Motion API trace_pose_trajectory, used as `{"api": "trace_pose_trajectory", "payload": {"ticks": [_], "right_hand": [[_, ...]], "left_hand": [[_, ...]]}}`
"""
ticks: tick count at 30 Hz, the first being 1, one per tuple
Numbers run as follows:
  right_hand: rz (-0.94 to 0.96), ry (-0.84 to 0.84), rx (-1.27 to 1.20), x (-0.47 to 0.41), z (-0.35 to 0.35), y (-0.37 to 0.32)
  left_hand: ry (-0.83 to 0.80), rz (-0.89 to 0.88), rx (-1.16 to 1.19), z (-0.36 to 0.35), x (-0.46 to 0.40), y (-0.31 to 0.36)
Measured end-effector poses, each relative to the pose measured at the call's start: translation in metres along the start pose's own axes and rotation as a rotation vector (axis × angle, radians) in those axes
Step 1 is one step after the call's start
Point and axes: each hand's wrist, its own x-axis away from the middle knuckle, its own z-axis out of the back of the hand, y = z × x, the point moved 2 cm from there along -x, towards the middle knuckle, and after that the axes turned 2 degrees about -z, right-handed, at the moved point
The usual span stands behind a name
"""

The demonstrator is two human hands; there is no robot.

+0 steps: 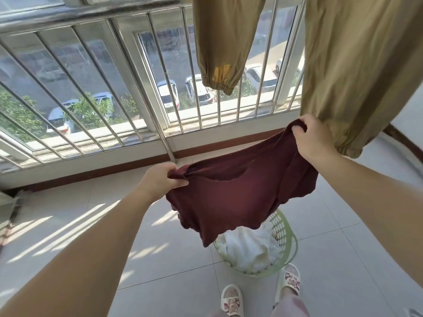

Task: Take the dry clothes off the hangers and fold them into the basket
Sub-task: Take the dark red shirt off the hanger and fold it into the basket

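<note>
A dark maroon garment [238,188] hangs folded over in the air, stretched between my two hands. My left hand [160,179] grips its left corner in a bunched pinch. Higher up, my right hand [313,138] grips the right corner. Below the garment stands a light green perforated basket [287,239] on the floor, holding white clothes [247,250]; the maroon cloth hides its far rim. Khaki trousers still hang from above: one leg [224,42] at top centre, the other leg [357,72] just behind my right hand.
A metal window railing [128,88] runs across the back above a low sill. The tiled floor [174,266] stretches around the basket. My feet in white slippers [231,300] stand just in front of the basket. A dark object lies at the far left edge.
</note>
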Motion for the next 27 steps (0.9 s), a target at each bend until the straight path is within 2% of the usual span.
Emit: {"api": "trace_pose_trajectory", "payload": {"ticks": [4, 9, 12, 16, 21, 27], "right_hand": [[-0.142, 0.016, -0.180, 0.003, -0.007, -0.001], [-0.260, -0.012, -0.371, 0.009, -0.025, -0.005], [-0.221, -0.055, -0.377, 0.021, -0.036, -0.013], [-0.058, -0.145, -0.282, 0.044, -0.049, -0.025], [0.090, -0.205, -0.239, 0.064, -0.056, -0.034], [0.160, -0.212, -0.109, 0.068, -0.054, -0.039]], "left_hand": [[0.179, 0.058, 0.208, -0.014, -0.003, 0.020], [0.215, 0.183, 0.522, -0.035, -0.009, 0.051], [0.132, 0.201, 0.653, -0.044, -0.010, 0.073], [-0.004, 0.189, 0.787, -0.054, -0.008, 0.098], [-0.029, 0.172, 0.880, -0.061, 0.001, 0.113], [-0.044, 0.187, 0.954, -0.057, 0.012, 0.130]]}}
